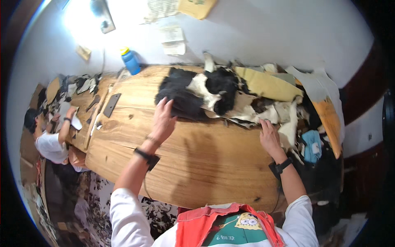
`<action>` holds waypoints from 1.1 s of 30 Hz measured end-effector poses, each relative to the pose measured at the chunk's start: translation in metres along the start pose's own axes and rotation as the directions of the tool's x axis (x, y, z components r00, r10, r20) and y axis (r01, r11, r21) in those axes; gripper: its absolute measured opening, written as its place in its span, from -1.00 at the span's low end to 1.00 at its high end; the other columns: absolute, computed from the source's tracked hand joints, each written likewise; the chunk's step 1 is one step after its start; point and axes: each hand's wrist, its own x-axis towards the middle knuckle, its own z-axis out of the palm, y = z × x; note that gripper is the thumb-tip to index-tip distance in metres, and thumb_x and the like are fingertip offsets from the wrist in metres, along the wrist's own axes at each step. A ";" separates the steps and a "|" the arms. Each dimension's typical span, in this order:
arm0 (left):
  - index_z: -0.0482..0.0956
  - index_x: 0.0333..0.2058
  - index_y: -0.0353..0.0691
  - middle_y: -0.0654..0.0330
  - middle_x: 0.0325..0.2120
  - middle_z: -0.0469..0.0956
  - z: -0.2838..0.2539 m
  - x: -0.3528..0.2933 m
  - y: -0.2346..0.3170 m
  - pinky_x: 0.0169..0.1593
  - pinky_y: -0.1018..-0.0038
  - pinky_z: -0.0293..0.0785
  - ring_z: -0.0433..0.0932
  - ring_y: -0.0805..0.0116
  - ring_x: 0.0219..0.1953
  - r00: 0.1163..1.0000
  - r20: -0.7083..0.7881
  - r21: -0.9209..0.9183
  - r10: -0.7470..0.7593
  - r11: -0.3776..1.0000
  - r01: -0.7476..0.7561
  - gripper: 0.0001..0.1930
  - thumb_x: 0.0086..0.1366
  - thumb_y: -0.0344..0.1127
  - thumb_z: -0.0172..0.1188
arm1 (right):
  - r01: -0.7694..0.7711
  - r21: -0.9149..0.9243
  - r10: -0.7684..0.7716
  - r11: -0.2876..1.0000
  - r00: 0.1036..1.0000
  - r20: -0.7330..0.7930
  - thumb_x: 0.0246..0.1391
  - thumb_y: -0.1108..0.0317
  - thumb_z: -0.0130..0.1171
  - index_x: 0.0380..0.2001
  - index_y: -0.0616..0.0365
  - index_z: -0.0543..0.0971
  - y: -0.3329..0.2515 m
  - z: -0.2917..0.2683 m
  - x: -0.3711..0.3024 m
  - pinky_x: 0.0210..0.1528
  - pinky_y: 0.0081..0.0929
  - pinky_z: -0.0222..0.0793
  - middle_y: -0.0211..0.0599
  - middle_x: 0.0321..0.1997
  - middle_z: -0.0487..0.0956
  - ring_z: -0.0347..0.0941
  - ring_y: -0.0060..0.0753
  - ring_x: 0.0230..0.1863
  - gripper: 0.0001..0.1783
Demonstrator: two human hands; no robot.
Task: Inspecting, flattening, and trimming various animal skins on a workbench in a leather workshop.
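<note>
The left hand (165,123) is hovering at the front edge of a black fur piece (177,86), its fingers extended and loosely spread, gripping nothing; whether the fingertips are touching the fur, I cannot tell. The right hand (269,136) is curving its fingers at the front edge of the pale hide pieces (243,105), and whether it is pinching that edge or only resting there is not clear. The fur and hides are lying across the back of the wooden table (214,160), with a black-and-white piece (200,87) overlapping between them. The step in hand seems to be positioning the pile; moving a piece would be calling for a firmer hold on its edge. Farther out, a yellow sheet (269,84) is lying behind the hides, a light-blue pouch (312,147) is sitting to their right, and a blue bottle (131,61) is standing by the wall. Far left, a co-worker (51,144) is handling a white piece (76,122).
</note>
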 end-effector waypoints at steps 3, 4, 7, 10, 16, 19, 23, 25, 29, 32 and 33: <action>0.32 0.18 -0.17 -0.10 0.22 0.23 0.046 0.047 -0.017 0.32 -0.13 0.05 0.12 -0.14 0.33 0.999 0.025 0.245 0.020 0.969 -0.025 -0.31 -0.02 -0.52 0.19 | -0.005 -0.133 0.016 0.991 0.997 0.078 -0.06 0.53 0.09 0.15 0.12 0.39 -0.006 0.029 0.027 -0.01 -0.02 0.41 0.03 0.13 0.41 0.46 0.22 -0.06 -0.40; 0.33 0.19 -0.15 -0.08 0.22 0.24 0.055 0.065 -0.002 0.30 -0.19 0.05 0.12 -0.14 0.33 0.986 0.168 0.228 0.007 0.973 -0.045 -0.33 0.00 -0.52 0.14 | -0.005 -0.197 0.018 0.980 0.998 0.062 -0.07 0.54 0.07 0.09 0.13 0.46 0.016 0.036 0.027 -0.05 -0.02 0.43 0.01 0.07 0.46 0.47 0.21 -0.09 -0.45; 0.39 0.16 -0.07 0.02 0.07 0.39 0.073 0.075 -0.029 0.19 -0.21 0.16 0.30 -0.10 0.21 0.931 0.364 0.318 -0.007 0.941 -0.118 -0.37 0.02 -0.39 0.25 | -0.127 -0.036 0.129 0.991 0.991 0.038 -0.06 0.54 0.09 -0.23 0.21 0.60 0.046 0.049 0.041 -0.15 -0.12 0.44 -0.04 -0.17 0.58 0.51 0.11 -0.16 -0.73; 0.57 -0.13 -0.08 0.05 -0.23 0.59 0.069 0.088 -0.041 -0.08 0.12 0.49 0.57 -0.01 -0.09 0.881 0.472 0.145 -0.023 0.988 -0.052 -0.61 0.02 -0.24 0.34 | -0.437 0.337 0.471 0.834 0.882 -0.022 0.01 0.44 0.20 -0.25 0.25 0.57 0.084 0.014 0.060 -0.22 -0.11 0.40 -0.18 -0.27 0.59 0.54 -0.12 -0.25 -0.79; 0.59 -0.11 -0.28 0.08 -0.36 0.67 0.062 0.077 -0.060 -0.19 0.37 0.52 0.63 0.35 -0.28 0.979 0.143 -0.760 -0.143 0.618 0.202 -0.74 0.20 -0.44 0.21 | -0.552 -0.059 0.344 0.832 0.596 -0.726 0.15 0.19 0.27 0.19 0.25 0.36 0.122 -0.032 0.064 0.01 -0.26 0.42 0.01 0.11 0.41 0.41 -0.07 0.09 -0.38; 0.50 0.02 -0.38 0.09 -0.08 0.58 -0.004 0.016 -0.057 0.09 0.43 0.44 0.53 0.33 -0.03 0.907 0.255 -0.960 -0.334 0.022 0.278 -0.63 0.21 -0.50 0.13 | -0.380 0.333 0.501 0.863 0.733 -0.461 0.15 0.29 0.25 0.13 0.20 0.41 0.052 0.001 0.050 -0.07 -0.36 0.42 -0.07 0.04 0.47 0.48 -0.24 -0.07 -0.49; 0.47 0.03 -0.33 0.12 -0.05 0.55 -0.047 -0.105 -0.110 0.08 0.33 0.48 0.53 0.27 0.00 0.487 0.547 -0.837 -0.681 -0.417 0.356 -0.63 0.25 -0.38 0.17 | -0.322 0.444 0.457 0.836 0.856 -0.241 0.22 0.24 0.18 0.03 0.17 0.48 -0.028 0.058 0.028 -0.18 -0.41 0.43 -0.24 -0.17 0.56 0.50 -0.42 -0.29 -0.63; 0.40 0.08 -0.25 0.18 -0.07 0.56 -0.085 -0.132 -0.114 0.00 0.35 0.50 0.55 0.34 -0.09 0.604 0.587 -0.801 -0.539 -0.281 0.528 -0.59 0.29 -0.28 0.20 | -0.415 0.598 0.537 0.685 0.843 -0.031 0.27 0.13 0.12 0.03 0.17 0.47 -0.067 0.079 0.019 -0.20 -0.43 0.43 -0.28 -0.21 0.57 0.50 -0.49 -0.31 -0.60; 0.37 0.15 -0.21 0.26 -0.14 0.55 -0.138 -0.162 -0.162 -0.22 0.51 0.47 0.54 0.50 -0.22 0.525 0.779 -0.619 -0.342 -0.548 0.562 -0.54 0.33 -0.24 0.20 | -0.613 0.720 0.473 0.326 0.765 0.437 0.27 0.00 0.10 0.17 0.18 0.33 -0.161 0.088 0.030 -0.18 -0.47 0.43 -0.22 -0.11 0.55 0.49 -0.47 -0.24 -0.42; 0.37 0.14 -0.23 0.25 -0.18 0.52 -0.133 -0.143 -0.190 -0.21 0.55 0.44 0.50 0.53 -0.22 0.571 0.564 -0.593 -0.596 0.188 0.783 -0.56 0.34 -0.27 0.20 | -0.531 0.595 0.347 0.603 0.846 0.404 0.25 0.02 0.13 0.19 0.21 0.29 -0.224 0.097 0.030 -0.15 -0.37 0.45 -0.14 -0.07 0.53 0.49 -0.41 -0.18 -0.38; 0.37 0.14 -0.27 0.22 -0.15 0.50 -0.135 -0.128 -0.193 -0.16 0.56 0.45 0.47 0.54 -0.18 0.669 0.461 -0.638 -0.583 0.307 0.707 -0.56 0.33 -0.31 0.21 | -0.423 0.531 0.238 0.734 0.893 0.383 0.19 0.18 0.18 0.18 0.19 0.31 -0.239 0.090 0.029 -0.15 -0.26 0.45 -0.07 -0.07 0.53 0.50 -0.23 -0.19 -0.43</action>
